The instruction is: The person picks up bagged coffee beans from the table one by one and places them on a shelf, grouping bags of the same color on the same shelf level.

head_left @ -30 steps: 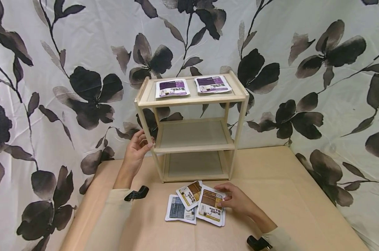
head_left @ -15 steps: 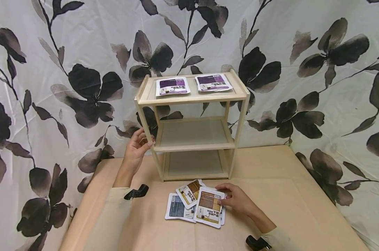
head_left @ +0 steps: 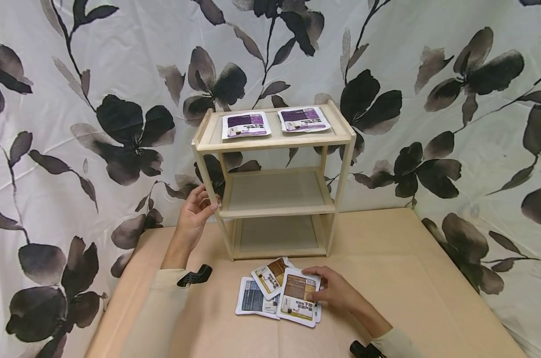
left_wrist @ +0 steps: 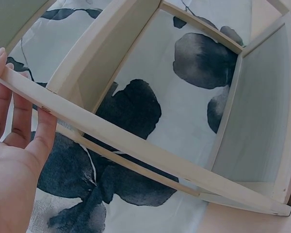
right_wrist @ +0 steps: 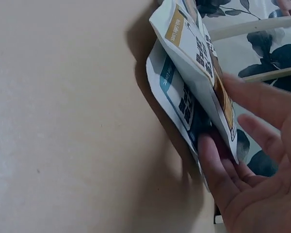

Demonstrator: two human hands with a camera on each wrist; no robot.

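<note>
A pale wooden three-tier shelf rack stands on the table. My left hand grips its left front post, thumb on one side and fingers on the other in the left wrist view. In front of the rack, my right hand pinches the right edge of a brown-and-white packet. The right wrist view shows that packet tilted up at this edge, with fingers reaching beneath it, above a blue-and-white packet. Beside it lie a smaller-looking brown packet and another blue packet, overlapping.
Two purple-and-white packets lie side by side on the rack's top tier. The middle tier and bottom tier are bare. A white floral cloth hangs close behind the table.
My right hand has shifted slightly left, further over the brown packet's edge, and the packet has slid slightly toward me. My left hand stays on the post.
</note>
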